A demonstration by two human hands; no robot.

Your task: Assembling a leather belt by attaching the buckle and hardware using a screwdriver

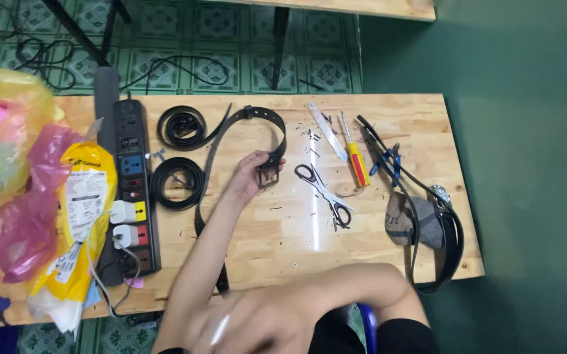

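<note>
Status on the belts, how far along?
Looks done: coiled belts lie by the power strip, with black trimmings around the scissors. In hand: the left hand grips the buckle of the uncoiled belt. The right hand is blurred, low in view. Probably left: the far-right belt, untouched.

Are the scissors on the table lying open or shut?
Open. The scissors lie flat on the wooden table, blades spread apart in a narrow V, untouched by either hand.

Head camera looks steeply down, fairly close, over the wooden table point(362, 242)
</note>
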